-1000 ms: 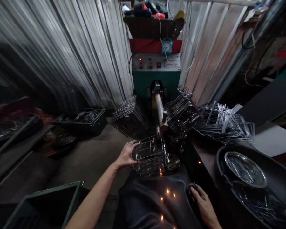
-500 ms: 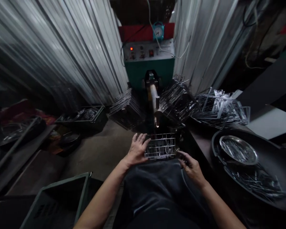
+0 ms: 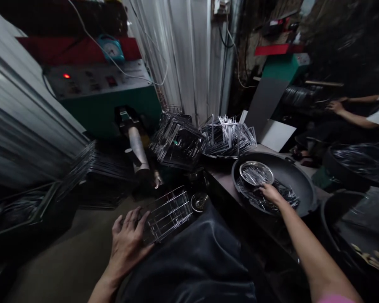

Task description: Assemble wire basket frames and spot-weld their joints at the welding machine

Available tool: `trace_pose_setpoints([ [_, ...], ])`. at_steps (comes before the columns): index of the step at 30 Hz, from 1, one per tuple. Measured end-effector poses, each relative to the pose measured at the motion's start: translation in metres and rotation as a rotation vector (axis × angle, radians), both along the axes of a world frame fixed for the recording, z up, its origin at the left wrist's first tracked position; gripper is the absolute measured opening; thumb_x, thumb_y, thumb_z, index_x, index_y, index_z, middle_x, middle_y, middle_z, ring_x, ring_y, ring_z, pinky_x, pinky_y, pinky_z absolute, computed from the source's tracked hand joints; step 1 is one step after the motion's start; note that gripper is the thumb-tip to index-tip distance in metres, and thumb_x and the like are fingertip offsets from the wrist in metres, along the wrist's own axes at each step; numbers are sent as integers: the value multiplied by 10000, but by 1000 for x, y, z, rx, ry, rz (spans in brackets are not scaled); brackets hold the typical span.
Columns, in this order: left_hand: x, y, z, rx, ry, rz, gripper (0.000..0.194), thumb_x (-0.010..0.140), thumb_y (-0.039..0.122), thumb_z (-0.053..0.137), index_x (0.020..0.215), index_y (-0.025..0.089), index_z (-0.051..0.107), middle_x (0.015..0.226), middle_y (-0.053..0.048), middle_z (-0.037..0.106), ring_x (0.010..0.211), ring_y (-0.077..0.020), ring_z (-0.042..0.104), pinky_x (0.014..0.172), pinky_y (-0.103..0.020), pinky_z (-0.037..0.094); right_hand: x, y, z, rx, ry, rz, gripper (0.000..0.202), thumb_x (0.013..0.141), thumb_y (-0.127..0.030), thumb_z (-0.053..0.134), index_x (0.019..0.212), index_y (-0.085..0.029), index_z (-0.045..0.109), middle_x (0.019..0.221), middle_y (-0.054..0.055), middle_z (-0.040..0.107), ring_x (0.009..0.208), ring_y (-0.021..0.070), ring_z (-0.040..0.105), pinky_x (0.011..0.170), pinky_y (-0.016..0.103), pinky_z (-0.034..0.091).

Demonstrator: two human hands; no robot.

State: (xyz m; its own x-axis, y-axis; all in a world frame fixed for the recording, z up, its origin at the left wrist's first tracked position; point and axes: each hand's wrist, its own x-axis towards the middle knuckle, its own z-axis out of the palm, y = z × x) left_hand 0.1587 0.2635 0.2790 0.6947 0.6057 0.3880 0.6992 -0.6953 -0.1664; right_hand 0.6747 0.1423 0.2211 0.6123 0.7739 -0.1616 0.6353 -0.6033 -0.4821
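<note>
A small wire basket (image 3: 170, 214) rests just beyond my lap, tilted up to the right. My left hand (image 3: 128, 235) grips its left end, the thumb on the near side and the fingers on the far side. To the right, my right hand (image 3: 270, 193) reaches to the near rim of a round steel bowl (image 3: 258, 163) full of thin metal pieces. Its fingers are drawn together; whatever is between them is too small to make out. That bowl sits inside a large black pan (image 3: 298, 176), where more loose metal pieces lie.
Past the basket juts the metal arm (image 3: 138, 147) of a green machine (image 3: 97, 107) with a lit red lamp. Stacked wire frames (image 3: 177, 141) stand to its right, beside a heap of wire parts (image 3: 229, 136). A small dish (image 3: 199, 202) touches my apron's edge. Another person's hands (image 3: 336, 106) show far right.
The view has swung to the right. My right hand has left the basket's right side and reached out to the steel bowl. My left hand stays at the basket's left end.
</note>
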Motion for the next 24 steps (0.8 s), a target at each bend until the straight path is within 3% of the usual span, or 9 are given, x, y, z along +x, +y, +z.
trace_pose_setpoints([
  [5,8,5,-4,33,27,-11,666,584,412,542,1185,136,463,1194,-205,508,1117,-349,440,949,-495,259,4,2,-39,-330,-64,26,132,712,-96,620,830,-131,669,933,127,659,918,250,597,774,313,444],
  [8,11,5,-1,42,37,-14,668,581,414,537,1183,135,459,1193,-209,503,1116,-347,438,950,-492,255,1,3,-50,-457,-110,54,142,764,-127,617,903,-108,641,1004,131,631,945,235,586,801,355,451],
  [11,12,1,3,51,29,-9,656,589,420,525,1171,125,464,1181,-219,505,1101,-351,445,942,-494,261,5,4,-47,-527,-129,109,154,825,-208,596,947,-117,614,1027,83,617,939,195,580,819,370,457],
  [16,11,-7,6,69,18,10,672,585,451,536,1177,141,455,1197,-209,492,1111,-349,441,951,-482,253,6,-7,-40,-549,-132,191,203,807,-215,619,987,-121,611,1020,84,620,908,192,588,790,350,463],
  [21,12,-12,5,61,15,-9,680,603,486,541,1182,140,453,1198,-209,489,1103,-350,444,948,-479,257,-1,-10,-41,-436,-210,124,249,849,-146,489,1059,-122,622,1122,165,584,1027,236,549,803,299,411],
  [24,14,-14,6,44,9,2,676,617,499,535,1185,143,453,1196,-206,491,1110,-351,439,951,-484,252,1,-8,-40,-393,-216,86,246,815,-165,535,1033,-135,647,1089,152,609,1018,238,560,774,265,412],
])
